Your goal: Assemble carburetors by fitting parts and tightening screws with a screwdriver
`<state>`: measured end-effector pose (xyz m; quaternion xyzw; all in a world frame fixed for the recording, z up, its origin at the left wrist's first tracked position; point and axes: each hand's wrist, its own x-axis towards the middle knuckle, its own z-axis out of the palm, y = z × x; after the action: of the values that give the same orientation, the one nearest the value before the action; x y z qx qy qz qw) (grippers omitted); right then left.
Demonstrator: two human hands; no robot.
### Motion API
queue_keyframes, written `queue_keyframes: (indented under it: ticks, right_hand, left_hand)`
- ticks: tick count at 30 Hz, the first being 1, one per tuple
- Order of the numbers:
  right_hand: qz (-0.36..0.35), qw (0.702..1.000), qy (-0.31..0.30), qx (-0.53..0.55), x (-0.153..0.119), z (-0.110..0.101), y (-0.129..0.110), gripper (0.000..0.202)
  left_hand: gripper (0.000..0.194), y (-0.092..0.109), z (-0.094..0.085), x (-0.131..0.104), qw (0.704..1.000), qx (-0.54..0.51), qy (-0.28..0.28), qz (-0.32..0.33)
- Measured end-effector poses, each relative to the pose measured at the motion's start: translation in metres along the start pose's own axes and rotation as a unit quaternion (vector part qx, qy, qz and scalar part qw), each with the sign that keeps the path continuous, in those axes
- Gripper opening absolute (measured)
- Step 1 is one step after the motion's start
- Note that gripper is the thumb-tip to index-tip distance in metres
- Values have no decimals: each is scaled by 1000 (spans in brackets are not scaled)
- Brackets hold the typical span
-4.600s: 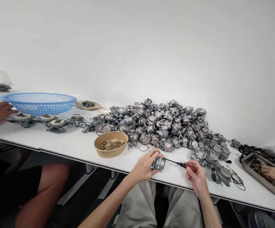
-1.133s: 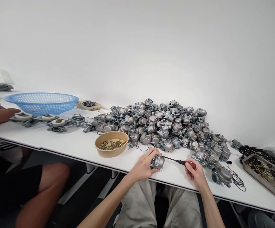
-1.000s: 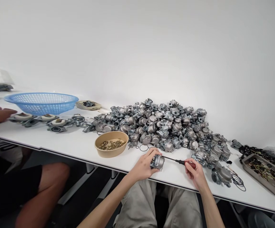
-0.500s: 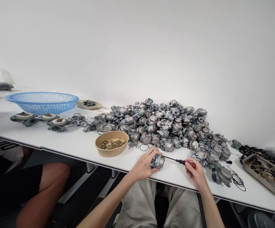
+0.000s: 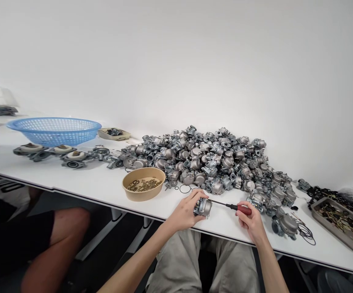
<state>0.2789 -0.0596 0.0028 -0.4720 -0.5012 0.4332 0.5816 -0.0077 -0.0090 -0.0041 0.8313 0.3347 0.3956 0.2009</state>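
Close to the table's front edge, my left hand [image 5: 185, 212] is wrapped round a small metal carburetor [image 5: 204, 207], its rounded bowl facing right. My right hand [image 5: 251, 223] grips the red and black handle of a screwdriver [image 5: 239, 208]. The screwdriver's thin shaft points left and its tip meets the upper part of the carburetor, near my left fingers; the exact contact spot is too small to make out. Behind both hands rises a large pile of carburetors [image 5: 196, 152]. A tan paper bowl [image 5: 142, 195] with small brass-coloured parts stands left of my left hand.
A blue plastic basket [image 5: 57, 132] stands at the left, with several carburetor parts [image 5: 74, 159] before it. On the right are a loose carburetor [image 5: 286, 226], black rings [image 5: 307, 234] and a metal tray [image 5: 332, 226] of small parts. Another person's leg [image 5: 57, 244] shows lower left.
The fingers of my right hand have shifted on the screwdriver, and more of its red handle shows. The other person's hand at the left edge has gone out of view.
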Motion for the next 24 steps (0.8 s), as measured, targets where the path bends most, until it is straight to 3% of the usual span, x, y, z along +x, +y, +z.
queue_keyframes:
  ticks: [8, 13, 18, 24]
  right_hand:
    - [17, 1000, 23, 8, 2, 1, -3, 54]
    - [10, 999, 26, 25, 1, 0, -4, 52]
    - [-4, 1000, 20, 23, 1, 0, -3, 50]
    - [5, 999, 19, 25, 2, -1, -1, 49]
  left_hand:
    - [77, -2, 1, 1, 999, -43, 3, -14]
    - [78, -2, 1, 3, 997, -69, -14, -24]
    - [73, -2, 0, 3, 996, -71, -11, -50]
    - [54, -2, 1, 4, 999, -41, -3, -32]
